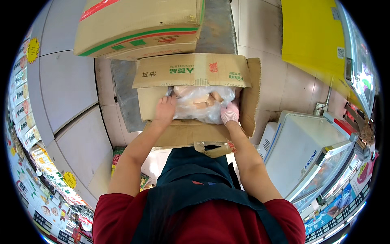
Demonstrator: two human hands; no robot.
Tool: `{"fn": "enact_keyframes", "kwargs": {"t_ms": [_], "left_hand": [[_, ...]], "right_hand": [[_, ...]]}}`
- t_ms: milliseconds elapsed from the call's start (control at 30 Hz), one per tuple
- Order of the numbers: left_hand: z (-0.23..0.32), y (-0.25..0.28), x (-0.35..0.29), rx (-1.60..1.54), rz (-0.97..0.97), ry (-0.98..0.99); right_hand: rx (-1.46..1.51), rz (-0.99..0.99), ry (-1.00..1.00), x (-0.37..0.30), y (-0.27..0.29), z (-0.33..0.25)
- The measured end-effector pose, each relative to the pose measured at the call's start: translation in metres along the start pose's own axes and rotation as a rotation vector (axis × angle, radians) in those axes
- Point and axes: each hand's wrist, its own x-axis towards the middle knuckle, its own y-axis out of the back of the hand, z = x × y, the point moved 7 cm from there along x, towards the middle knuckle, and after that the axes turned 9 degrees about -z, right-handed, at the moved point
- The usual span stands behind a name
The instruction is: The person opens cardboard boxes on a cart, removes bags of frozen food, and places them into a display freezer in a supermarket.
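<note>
An opened cardboard box (156, 134) stands in front of me with its flaps folded out. Inside it lies a clear plastic bag (195, 110) around several pale tan pieces of food (203, 101), whose kind I cannot make out. My left hand (165, 110), bare, is at the bag's left edge with its fingers curled on the plastic. A small dark grey strip shows just beyond those fingertips; I cannot tell what it is. My right hand (230, 113), in a pink-and-white striped glove, pinches the bag's right edge beside the box's right wall.
A larger closed carton (138, 26) sits beyond the open box, on a grey metal surface (219, 24). Pale cabinets (69, 85) line the left side. White chest freezer (304, 142) and yellow freezer (313, 36) stand at the right. Colourful packets (116, 158) lie low at my left.
</note>
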Motion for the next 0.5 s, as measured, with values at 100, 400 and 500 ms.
{"fn": "enact_keyframes", "kwargs": {"t_ms": [100,400,500], "left_hand": [[-0.004,0.011,0.006,-0.166,0.105,-0.038],[-0.046,0.021,0.007,-1.064,0.456,0.185],[-0.071,0.009,0.002,-1.507,0.49,0.319]], "right_hand": [[-0.183,0.344,0.413,-0.001,0.025,-0.024],[0.513,-0.086,0.294,0.004,0.047,-0.015],[-0.559,-0.389,0.242,-0.013,0.028,-0.011]]}}
